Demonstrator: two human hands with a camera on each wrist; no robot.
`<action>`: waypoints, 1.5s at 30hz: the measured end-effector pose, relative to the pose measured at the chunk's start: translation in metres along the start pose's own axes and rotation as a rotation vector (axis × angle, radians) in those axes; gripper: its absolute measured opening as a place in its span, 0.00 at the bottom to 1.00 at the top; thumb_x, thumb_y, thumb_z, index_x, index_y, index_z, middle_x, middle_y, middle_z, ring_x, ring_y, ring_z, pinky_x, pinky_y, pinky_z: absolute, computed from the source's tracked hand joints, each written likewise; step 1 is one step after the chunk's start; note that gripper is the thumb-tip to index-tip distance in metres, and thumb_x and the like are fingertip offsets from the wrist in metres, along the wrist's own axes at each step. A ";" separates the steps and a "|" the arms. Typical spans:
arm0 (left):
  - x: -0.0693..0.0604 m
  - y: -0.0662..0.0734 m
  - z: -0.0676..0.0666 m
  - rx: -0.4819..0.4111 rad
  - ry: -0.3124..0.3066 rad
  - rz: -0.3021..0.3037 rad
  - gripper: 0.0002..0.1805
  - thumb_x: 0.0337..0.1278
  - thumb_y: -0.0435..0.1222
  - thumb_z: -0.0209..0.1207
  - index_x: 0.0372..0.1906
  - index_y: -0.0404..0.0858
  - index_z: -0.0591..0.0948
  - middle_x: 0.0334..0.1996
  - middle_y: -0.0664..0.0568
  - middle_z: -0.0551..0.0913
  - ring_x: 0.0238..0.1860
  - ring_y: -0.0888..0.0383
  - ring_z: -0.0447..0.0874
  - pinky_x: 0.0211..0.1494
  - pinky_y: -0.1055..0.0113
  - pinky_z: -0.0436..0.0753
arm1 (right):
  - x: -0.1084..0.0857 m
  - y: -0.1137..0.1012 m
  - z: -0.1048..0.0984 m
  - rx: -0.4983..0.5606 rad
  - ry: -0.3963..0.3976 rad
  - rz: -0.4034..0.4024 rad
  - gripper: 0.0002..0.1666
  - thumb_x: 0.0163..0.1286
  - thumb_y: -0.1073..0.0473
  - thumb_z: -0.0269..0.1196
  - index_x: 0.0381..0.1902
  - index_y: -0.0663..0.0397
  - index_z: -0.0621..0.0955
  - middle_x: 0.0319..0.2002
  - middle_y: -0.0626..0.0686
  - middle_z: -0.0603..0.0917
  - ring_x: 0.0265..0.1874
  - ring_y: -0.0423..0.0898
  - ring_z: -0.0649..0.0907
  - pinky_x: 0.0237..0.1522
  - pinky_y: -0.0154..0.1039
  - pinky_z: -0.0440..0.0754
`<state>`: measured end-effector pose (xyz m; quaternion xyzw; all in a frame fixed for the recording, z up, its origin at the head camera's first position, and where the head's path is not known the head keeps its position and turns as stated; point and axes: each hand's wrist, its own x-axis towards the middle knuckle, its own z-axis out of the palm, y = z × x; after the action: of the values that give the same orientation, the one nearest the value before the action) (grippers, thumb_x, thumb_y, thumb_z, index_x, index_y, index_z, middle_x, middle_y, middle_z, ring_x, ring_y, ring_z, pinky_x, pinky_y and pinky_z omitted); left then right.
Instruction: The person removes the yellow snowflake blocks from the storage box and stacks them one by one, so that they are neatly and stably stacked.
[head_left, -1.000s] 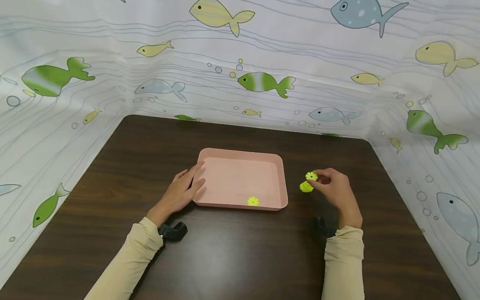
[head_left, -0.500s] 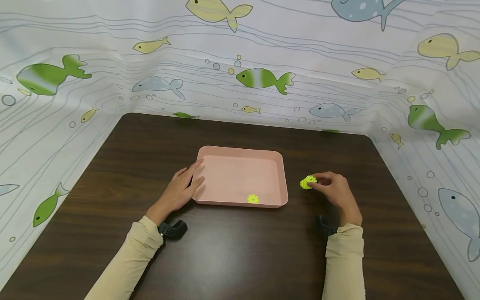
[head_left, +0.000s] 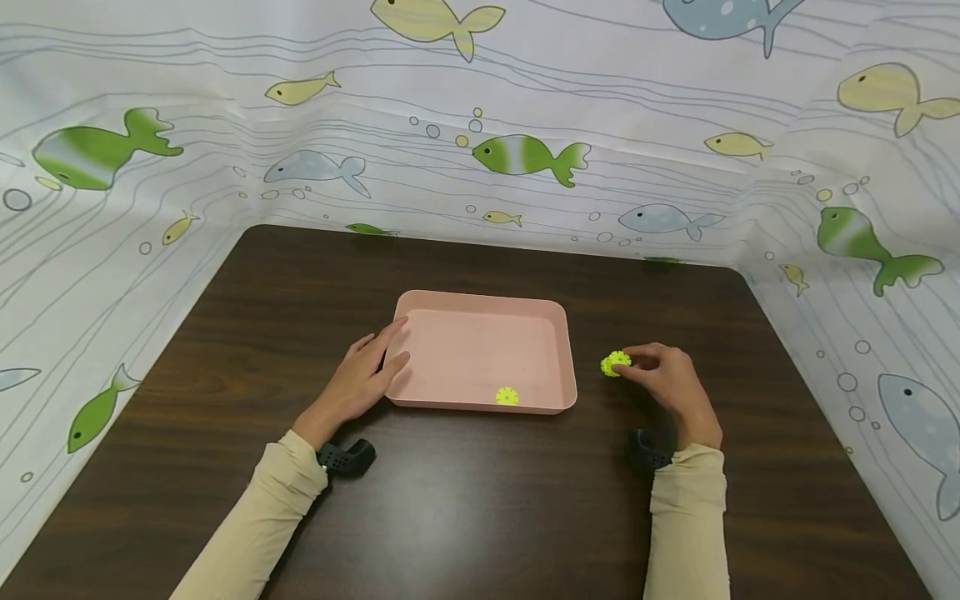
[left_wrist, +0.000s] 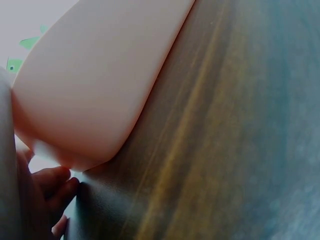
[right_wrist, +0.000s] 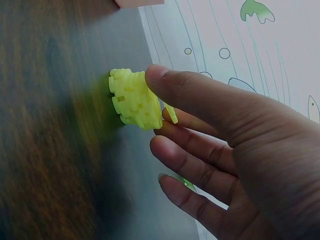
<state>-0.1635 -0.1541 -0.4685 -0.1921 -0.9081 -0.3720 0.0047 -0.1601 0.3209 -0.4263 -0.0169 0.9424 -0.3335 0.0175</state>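
Observation:
A shallow pink tray lies on the dark table. My left hand holds its left end; the thumb and a finger reach over the rim, while other fingers show outside the tray wall. One yellow-green notched disc is in the tray by the front wall. Right of the tray stands a stack of such discs. My right hand pinches a disc at the top of this stack between thumb and index finger, and its other fingers are spread apart. The thumb partly hides that disc.
The brown wood-grain table extends around the tray. A white curtain with printed fish borders its back and sides. A black wrist strap sits on my left wrist.
My right hand has lowered the disc it pinches from above the stack down onto it. The left hand stays at the tray's left end. The view has shifted slightly.

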 end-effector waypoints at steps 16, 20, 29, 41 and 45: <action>-0.002 -0.004 0.000 -0.003 0.014 0.001 0.34 0.82 0.47 0.46 0.83 0.39 0.56 0.80 0.44 0.60 0.77 0.45 0.64 0.80 0.44 0.48 | 0.005 -0.003 0.000 -0.015 -0.054 0.002 0.31 0.70 0.52 0.71 0.61 0.71 0.81 0.46 0.66 0.84 0.41 0.56 0.84 0.47 0.52 0.84; -0.002 -0.005 -0.001 -0.003 0.014 -0.002 0.34 0.82 0.48 0.46 0.83 0.40 0.56 0.80 0.44 0.60 0.77 0.45 0.65 0.80 0.44 0.48 | 0.005 -0.009 -0.002 -0.036 -0.042 -0.017 0.34 0.70 0.53 0.71 0.64 0.72 0.78 0.48 0.67 0.83 0.41 0.57 0.83 0.49 0.56 0.84; -0.001 -0.002 -0.004 0.003 0.011 0.003 0.34 0.82 0.48 0.45 0.83 0.40 0.56 0.80 0.44 0.61 0.76 0.44 0.66 0.80 0.43 0.48 | 0.015 -0.074 0.016 -0.057 0.021 -0.228 0.24 0.68 0.62 0.72 0.58 0.69 0.83 0.51 0.67 0.83 0.40 0.57 0.83 0.43 0.54 0.84; 0.000 0.002 -0.001 -0.006 0.011 0.007 0.34 0.81 0.47 0.46 0.83 0.39 0.57 0.79 0.44 0.62 0.76 0.44 0.67 0.80 0.43 0.48 | 0.021 -0.143 0.078 -0.134 -0.444 -0.294 0.28 0.60 0.66 0.77 0.59 0.62 0.84 0.45 0.57 0.84 0.39 0.50 0.81 0.43 0.41 0.84; 0.000 0.001 0.000 -0.006 0.014 0.013 0.34 0.81 0.47 0.46 0.82 0.38 0.58 0.79 0.45 0.62 0.75 0.45 0.67 0.80 0.44 0.48 | 0.021 -0.142 0.086 -0.146 -0.437 -0.247 0.24 0.62 0.67 0.75 0.56 0.61 0.85 0.41 0.56 0.84 0.38 0.49 0.80 0.47 0.42 0.85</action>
<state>-0.1632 -0.1536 -0.4674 -0.1952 -0.9056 -0.3762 0.0127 -0.1744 0.1552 -0.4044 -0.2048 0.9286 -0.2528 0.1784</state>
